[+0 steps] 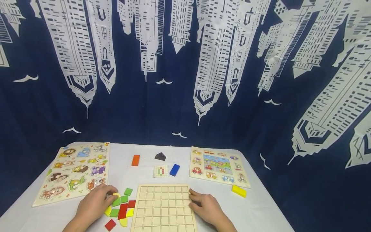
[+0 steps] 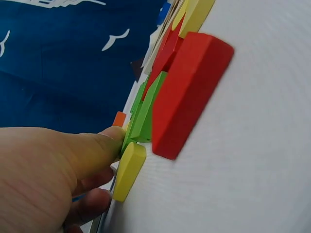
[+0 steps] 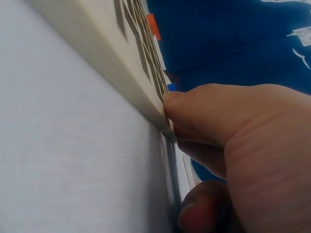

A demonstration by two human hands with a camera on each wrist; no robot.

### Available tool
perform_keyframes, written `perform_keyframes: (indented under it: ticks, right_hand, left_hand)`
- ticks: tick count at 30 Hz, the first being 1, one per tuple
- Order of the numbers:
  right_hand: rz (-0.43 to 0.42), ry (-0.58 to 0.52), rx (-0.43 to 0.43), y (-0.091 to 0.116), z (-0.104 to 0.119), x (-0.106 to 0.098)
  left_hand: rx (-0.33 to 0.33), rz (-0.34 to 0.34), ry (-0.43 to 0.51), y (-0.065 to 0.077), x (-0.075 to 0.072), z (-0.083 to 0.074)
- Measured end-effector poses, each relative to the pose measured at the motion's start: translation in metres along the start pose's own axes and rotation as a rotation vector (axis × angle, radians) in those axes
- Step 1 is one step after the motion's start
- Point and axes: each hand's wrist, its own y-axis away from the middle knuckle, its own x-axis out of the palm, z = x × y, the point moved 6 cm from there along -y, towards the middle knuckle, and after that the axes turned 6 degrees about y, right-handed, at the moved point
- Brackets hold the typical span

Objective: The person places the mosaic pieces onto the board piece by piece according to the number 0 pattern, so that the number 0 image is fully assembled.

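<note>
A pale wooden grid board lies on the white table, with small square compartments. Beside its left edge is a loose group of flat tiles: a green tile, a red tile, a yellow rounded tile and several others. My left hand is at the group's far left, its thumb and index finger pinching a yellow rounded tile. The left wrist view shows a red tile close to the camera. My right hand rests against the board's right edge, fingertips touching it; its thumb is extended.
An animal puzzle board lies at left, a vehicle puzzle board at right. Behind the grid are a small pattern card, an orange block, a blue block and a black piece. A yellow block lies at right.
</note>
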Motion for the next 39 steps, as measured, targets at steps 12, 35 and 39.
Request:
perform_keyframes:
  ticks: [12, 35, 39]
  right_hand:
    - [0.002, 0.011, -0.005, 0.0, 0.001, 0.0]
    - [0.007, -0.015, -0.011, -0.001, 0.0, 0.0]
    - [0.012, -0.017, -0.014, -0.002, 0.0, 0.001]
  left_hand:
    - [-0.055, -0.103, 0.114, 0.009, -0.013, -0.017]
    - [0.069, -0.052, 0.115, -0.02, 0.05, -0.131]
    - [0.092, -0.079, 0.095, -0.019, 0.06, -0.133]
